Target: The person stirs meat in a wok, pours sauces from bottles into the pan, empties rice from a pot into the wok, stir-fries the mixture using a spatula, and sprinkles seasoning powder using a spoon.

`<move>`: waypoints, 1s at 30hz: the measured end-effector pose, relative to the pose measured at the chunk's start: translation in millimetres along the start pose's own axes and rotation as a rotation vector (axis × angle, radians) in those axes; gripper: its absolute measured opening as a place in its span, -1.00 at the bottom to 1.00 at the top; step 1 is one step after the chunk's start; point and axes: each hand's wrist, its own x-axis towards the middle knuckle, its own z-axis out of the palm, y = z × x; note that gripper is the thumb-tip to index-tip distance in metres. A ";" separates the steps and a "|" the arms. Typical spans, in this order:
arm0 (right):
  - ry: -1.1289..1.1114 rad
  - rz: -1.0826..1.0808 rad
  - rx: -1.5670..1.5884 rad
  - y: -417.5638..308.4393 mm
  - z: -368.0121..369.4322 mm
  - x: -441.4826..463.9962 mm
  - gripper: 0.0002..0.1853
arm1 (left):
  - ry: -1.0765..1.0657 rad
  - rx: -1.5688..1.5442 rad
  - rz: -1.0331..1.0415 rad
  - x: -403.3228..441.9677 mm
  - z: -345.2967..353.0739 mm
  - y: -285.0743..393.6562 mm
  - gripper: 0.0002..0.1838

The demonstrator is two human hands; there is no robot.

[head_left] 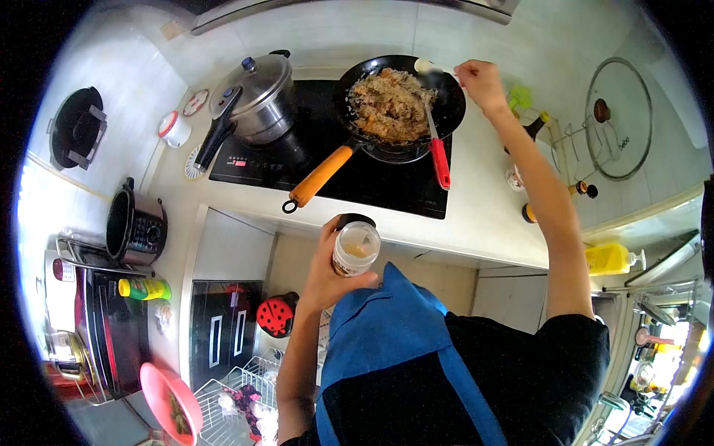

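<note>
My left hand (325, 271) is wrapped round a clear jar (357, 248) with a little yellowish stuff at its bottom; a black lid shows beside the jar's rim. Over the right part of the black wok (451, 104), my right hand (480, 80) pinches the thin handle of a small spoon (425, 67), whose end is pale and partly blurred. Brown, crumbly food (390, 104) fills the wok's left and middle. A red-handled utensil (439, 162) leans in the wok, its handle over the near rim. The wok's orange handle (320, 177) points toward me.
A pressure cooker (256, 97) stands left of the wok on the black cooktop (260, 165). Bottles (537, 125) stand right of the wok, near my right forearm. A glass lid (619, 119) hangs at the right. Below left are a pink basin (171, 398) and a wire basket (216, 416).
</note>
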 end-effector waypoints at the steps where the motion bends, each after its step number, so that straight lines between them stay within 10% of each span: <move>1: -0.063 0.137 0.116 -4.6 -6.8 0.9 -0.80 | 0.017 0.001 0.008 1.5 -2.0 -4.6 -0.29; 4: -0.135 0.321 0.556 -22.2 -28.8 -9.0 -0.81 | 0.087 -0.032 0.040 12.1 0.1 -1.3 -0.30; 20: -0.641 0.187 0.502 -160.4 -68.6 -127.3 -0.92 | 0.169 0.172 0.307 37.2 3.2 2.4 -0.34; 30: -0.824 -0.730 0.026 -193.2 -13.1 -158.5 -0.83 | 0.137 0.251 0.318 12.4 8.2 26.9 -0.32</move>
